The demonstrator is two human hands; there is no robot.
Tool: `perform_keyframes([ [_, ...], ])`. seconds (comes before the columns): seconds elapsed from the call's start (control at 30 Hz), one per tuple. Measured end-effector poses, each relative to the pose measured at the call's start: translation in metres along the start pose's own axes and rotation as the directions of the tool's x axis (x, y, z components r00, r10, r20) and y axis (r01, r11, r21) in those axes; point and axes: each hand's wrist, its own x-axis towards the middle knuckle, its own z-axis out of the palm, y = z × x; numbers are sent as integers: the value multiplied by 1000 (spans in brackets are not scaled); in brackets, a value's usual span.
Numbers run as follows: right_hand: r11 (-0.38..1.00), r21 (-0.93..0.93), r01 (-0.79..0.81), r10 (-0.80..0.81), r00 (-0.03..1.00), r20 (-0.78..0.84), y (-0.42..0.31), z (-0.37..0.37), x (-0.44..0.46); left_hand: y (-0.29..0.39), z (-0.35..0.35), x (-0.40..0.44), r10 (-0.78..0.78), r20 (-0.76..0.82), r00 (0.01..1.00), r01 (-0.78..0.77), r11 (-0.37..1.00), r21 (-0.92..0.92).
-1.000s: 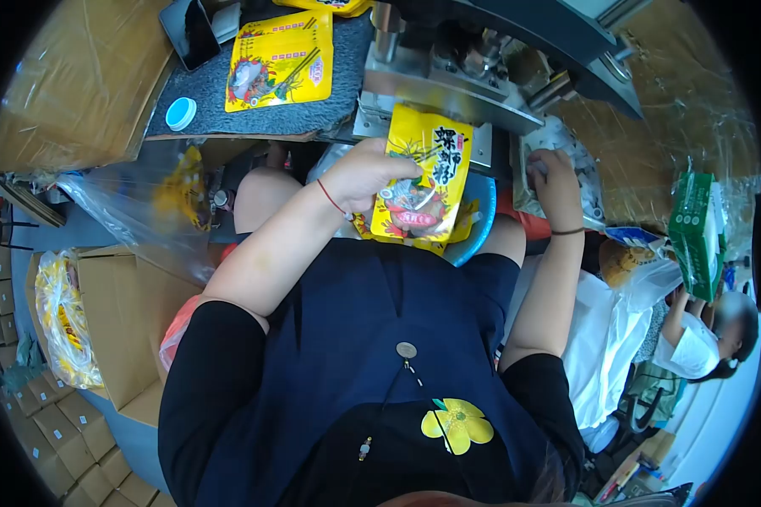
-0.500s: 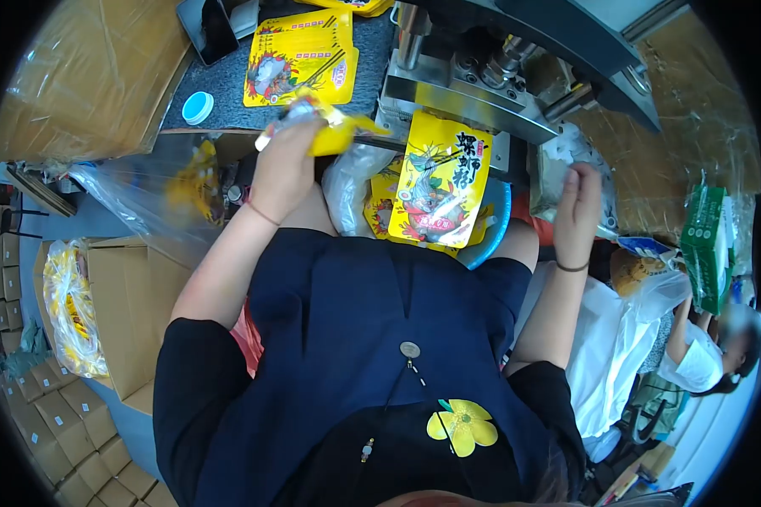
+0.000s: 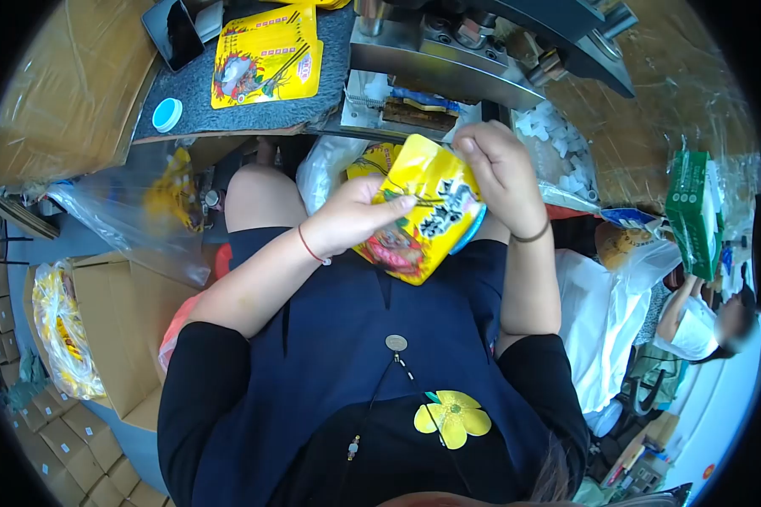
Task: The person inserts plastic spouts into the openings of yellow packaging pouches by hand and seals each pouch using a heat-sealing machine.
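Note:
A yellow printed food pouch [image 3: 424, 169] is held tilted above my lap. My left hand [image 3: 355, 215] grips its left edge, thumb on the printed face and fingers underneath. At the upper right corner, the curled fingers of my right hand [image 3: 503, 173] pinch the pouch, partly out of sight. Behind it, more yellow pouches [image 3: 370, 160] lie in a blue basin [image 3: 472, 230], whose rim shows only in part. Beyond my hands stands a metal press [image 3: 448, 72] with a strip of brown and blue parts on its bed.
On the dark table lie a stack of yellow pouches [image 3: 266, 63], a phone [image 3: 173, 34] and a blue-white cap [image 3: 167, 114]. White scraps [image 3: 558, 148] fill a tray at right. An open cardboard box [image 3: 131, 329] stands at left. Another person [image 3: 693, 321] is at far right.
My left hand has left the table edge and the crumpled yellow item it held. The pouch by the press has come nearer and tilted. Both hands are now on it.

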Motion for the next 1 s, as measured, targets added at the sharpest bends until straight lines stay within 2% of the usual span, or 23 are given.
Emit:
perform_keyframes([
  [0.07, 994, 80, -68, 50, 976, 210, 5, -11, -7, -4, 9, 2, -136, 92, 986, 148, 979, -140],
  [0.17, 978, -76, -195, 192, 981, -35, 13, -20, -16, -20, 15, 12, -118, 159, 980, 148, 969, -196],
  [0.2, 904, -345, -253, 224, 967, -123, 24, -28, -16, -21, 11, 15, -159, 136, 978, 184, 963, -198],
  [0.23, 825, -507, -248, 159, 964, -213, 57, -36, -23, -15, 9, 18, -128, 103, 986, 150, 958, -246],
  [0.3, 728, -576, -371, 356, 923, -145, 81, -49, -34, 1, 3, 25, -70, 31, 997, 76, 937, -340],
  [0.33, 733, -583, -349, 326, 933, -150, 98, -48, -40, 5, -6, 32, -69, -19, 997, 59, 945, -322],
  [0.4, 746, -595, -300, 256, 953, -159, 119, -41, -41, 21, -19, 42, -113, -12, 994, 100, 920, -379],
  [0.43, 749, -576, -329, 281, 944, -175, 121, -38, -40, 28, -23, 44, -136, -4, 991, 123, 909, -398],
  [0.53, 763, -502, -408, 332, 913, -238, 120, -30, -47, 25, -23, 45, -79, -41, 996, 59, 931, -360],
  [0.57, 789, -484, -379, 292, 924, -247, 126, -31, -49, 24, -34, 46, 43, -243, 969, -58, 997, -57],
  [0.6, 814, -465, -348, 253, 933, -256, 132, -32, -52, 25, -55, 46, 213, -390, 896, -112, 957, 266],
  [0.63, 837, -446, -319, 217, 940, -265, 135, -31, -54, 33, -76, 44, 475, -423, 772, -166, 792, 587],
  [0.67, 823, -430, -371, 262, 920, -291, 125, -33, -51, 42, -98, 43, 696, -421, 582, -54, 549, 834],
  [0.7, 829, -436, -349, 259, 932, -254, 129, -34, -54, 55, -116, 37, 903, -236, 359, 86, 220, 972],
  [0.73, 836, -443, -325, 252, 943, -217, 137, -41, -56, 52, -133, 27, 868, -146, 475, 222, 43, 974],
  [0.8, 845, -444, -298, 250, 954, -165, 144, -52, -58, 42, -160, 14, 721, -37, 692, 401, -342, 850],
  [0.9, 837, -322, -443, 378, 892, -246, 108, -58, -57, 46, -119, -21, 576, 49, 816, 150, -292, 945],
  [0.93, 840, -430, -330, 204, 927, -314, 100, -59, -59, 42, -121, -28, 549, 7, 836, 135, -218, 967],
  [1.0, 900, -310, -306, 188, 915, -357, 78, -58, -56, 34, -122, -35, 656, -191, 731, 39, 239, 970],
])
